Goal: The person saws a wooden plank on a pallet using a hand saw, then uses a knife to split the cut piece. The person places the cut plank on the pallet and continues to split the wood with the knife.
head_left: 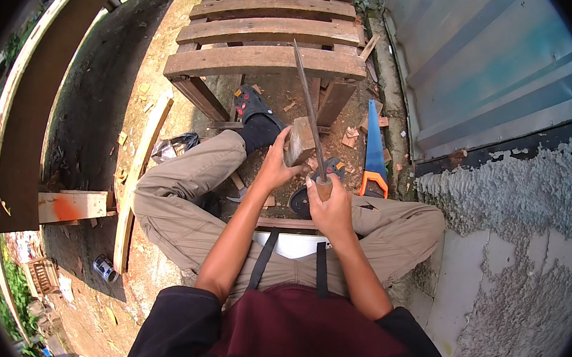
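A small wooden block is gripped in my left hand, with my fingers and thumb round its near left side. My right hand is closed round the wooden handle of a long, tapering metal file. The file points away from me, tilted slightly left, and crosses the block's right side; whether the two touch I cannot tell. Both hands are in front of me, between my bent knees.
Beyond my feet stands a slatted wooden bench. A blue-bladed handsaw with an orange handle lies right of my foot. Wood scraps litter the ground. A long plank and a can are at left; a metal sheet wall stands right.
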`<state>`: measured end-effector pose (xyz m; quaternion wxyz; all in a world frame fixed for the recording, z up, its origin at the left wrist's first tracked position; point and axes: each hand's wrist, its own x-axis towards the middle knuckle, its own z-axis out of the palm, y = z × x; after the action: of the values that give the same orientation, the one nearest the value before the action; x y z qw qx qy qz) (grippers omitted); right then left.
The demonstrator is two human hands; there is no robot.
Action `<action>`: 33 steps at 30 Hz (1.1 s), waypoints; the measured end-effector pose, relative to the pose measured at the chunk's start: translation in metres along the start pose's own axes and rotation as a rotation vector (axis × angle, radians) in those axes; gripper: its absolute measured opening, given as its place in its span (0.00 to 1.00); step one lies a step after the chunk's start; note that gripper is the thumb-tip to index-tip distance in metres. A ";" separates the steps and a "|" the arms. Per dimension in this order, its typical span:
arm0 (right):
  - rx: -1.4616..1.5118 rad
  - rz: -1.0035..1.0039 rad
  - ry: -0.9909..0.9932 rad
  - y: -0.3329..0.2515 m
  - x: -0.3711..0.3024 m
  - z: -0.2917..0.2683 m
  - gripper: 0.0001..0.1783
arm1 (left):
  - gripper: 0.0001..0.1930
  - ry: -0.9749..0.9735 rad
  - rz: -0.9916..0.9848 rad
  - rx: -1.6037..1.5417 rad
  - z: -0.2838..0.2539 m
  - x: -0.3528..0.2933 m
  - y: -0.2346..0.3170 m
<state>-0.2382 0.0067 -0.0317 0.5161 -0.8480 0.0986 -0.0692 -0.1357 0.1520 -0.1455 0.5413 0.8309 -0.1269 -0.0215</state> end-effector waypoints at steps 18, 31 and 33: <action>0.010 -0.022 -0.052 -0.003 0.002 0.005 0.12 | 0.47 -0.001 -0.030 0.060 0.001 0.003 -0.016; -0.002 0.079 -0.066 0.008 -0.020 0.004 0.12 | 0.54 -0.091 -0.075 0.274 -0.017 -0.005 0.019; -0.014 -0.001 -0.074 0.005 -0.016 0.010 0.13 | 0.55 -0.097 -0.069 0.227 -0.010 -0.012 -0.016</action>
<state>-0.2517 0.0167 -0.0404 0.5136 -0.8535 0.0795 -0.0375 -0.1426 0.1698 -0.1572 0.4360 0.8887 -0.1260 -0.0659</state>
